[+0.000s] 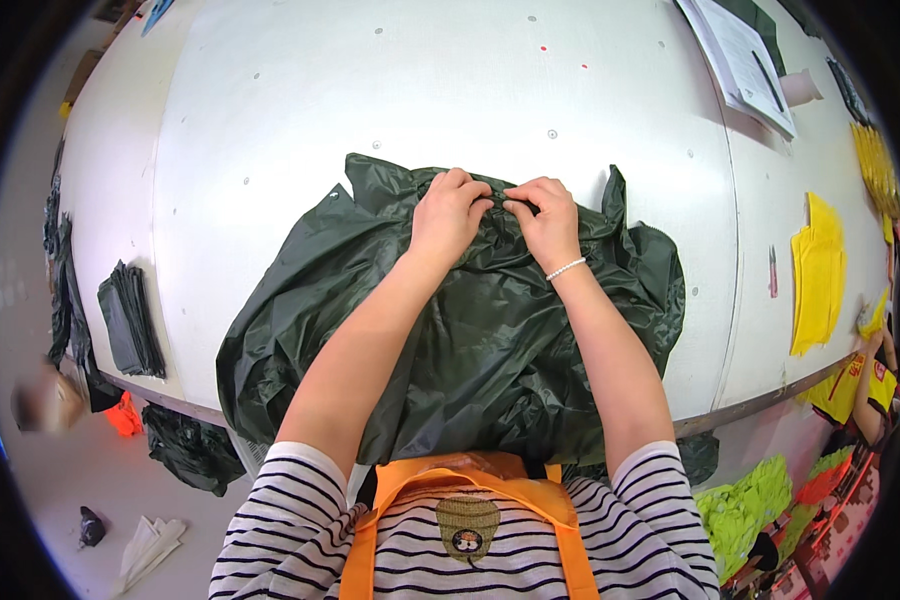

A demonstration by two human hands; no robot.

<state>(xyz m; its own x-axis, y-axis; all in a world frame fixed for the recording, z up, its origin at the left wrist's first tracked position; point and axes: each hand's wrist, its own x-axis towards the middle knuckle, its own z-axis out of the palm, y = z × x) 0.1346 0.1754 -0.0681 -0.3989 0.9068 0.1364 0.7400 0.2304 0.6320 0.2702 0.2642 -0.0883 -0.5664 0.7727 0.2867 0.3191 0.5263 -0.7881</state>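
A shiny dark green waterproof garment lies crumpled across the near side of the white table, its lower part hanging toward me. At its upper middle edge, my left hand pinches the fabric between thumb and fingers. Just beside it, my right hand, below which a white bead bracelet circles the wrist, pinches the same edge. A small gap separates the two sets of fingertips. Whatever small detail sits between them is too small to make out.
White table carries folded dark garments at left, a folded yellow garment and small snips at right. Papers with a pen lie far right. Dark bundles sit below the table edge. Another person's arm shows at right.
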